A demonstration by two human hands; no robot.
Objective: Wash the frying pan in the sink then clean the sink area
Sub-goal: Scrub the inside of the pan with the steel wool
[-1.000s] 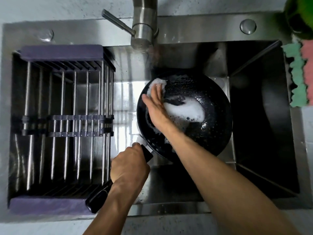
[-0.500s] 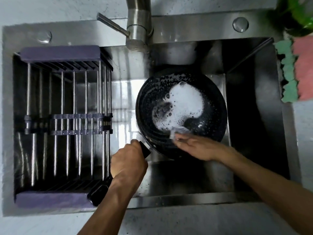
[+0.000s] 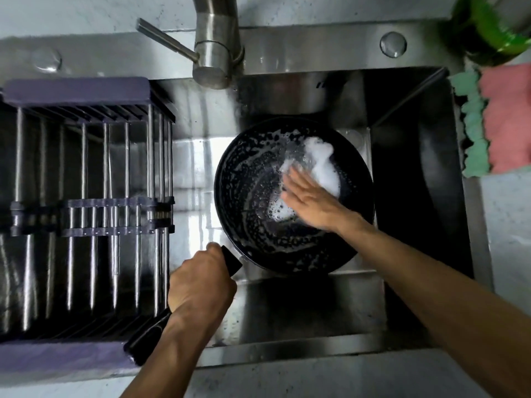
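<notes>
- Head view, task's thing: the black frying pan (image 3: 293, 196) sits low in the steel sink (image 3: 287, 305), centre of the frame, just below and right of the faucet (image 3: 215, 53); its inside is flecked with suds, and a white mound of foam (image 3: 323, 165) lies at its upper right.
- Head view, hands: the left hand (image 3: 201, 285), lower centre, has its fingers curled tight round the pan handle (image 3: 149, 337); the right hand (image 3: 311, 196) lies flat inside the pan, fingers (image 3: 296, 179) straight and spread, pressing on the pan floor beside the foam; whether a cloth or sponge lies under it I cannot tell.
- Head view, doing it well: in my judgement the scrub is midway; keep the handle grip firm so the pan does not spin; sweep the flat palm in circles out to the sloped wall, carrying foam to the barer lower left; rinsing and the sink area are not yet done.
- Head view, surroundings: a drying rack (image 3: 86, 211) spans the sink's left; a green and pink cloth (image 3: 494, 119) lies on the tabletop at the right edge.
</notes>
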